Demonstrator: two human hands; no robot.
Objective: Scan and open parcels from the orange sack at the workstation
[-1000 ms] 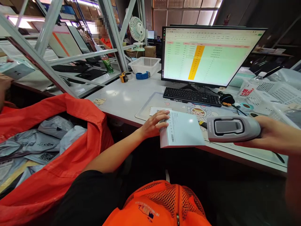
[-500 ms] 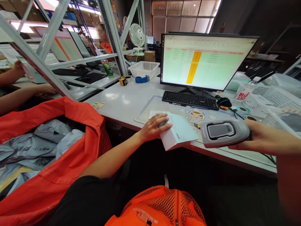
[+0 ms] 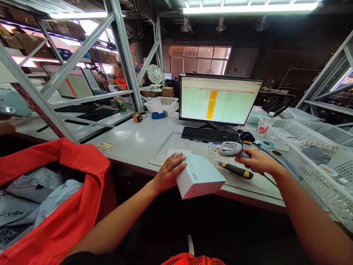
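My left hand point(image 3: 172, 169) lies over the left side of a white box point(image 3: 205, 171) with a small printed label, its fingers on the top face. The box overhangs the table's front edge. My right hand point(image 3: 255, 160) is closed round the handle of a grey barcode scanner point(image 3: 231, 148), held to the right of the box, over the mat. Below the scanner lies a black and yellow utility knife point(image 3: 236, 170). A black keyboard point(image 3: 209, 134) sits behind the box, in front of the monitor point(image 3: 220, 99).
On the left stands a red bag point(image 3: 91, 165) with grey plastic parcels point(image 3: 35, 184). White baskets point(image 3: 311, 162) and a bottle point(image 3: 265, 124) are at the right. A blue tape dispenser point(image 3: 159, 115) lies at the back. Another person point(image 3: 120, 75) is beyond the metal frame point(image 3: 121, 51).
The scanner has moved away from me and to the left, still in my right hand. My left hand stays on the box. The view has tilted upward.
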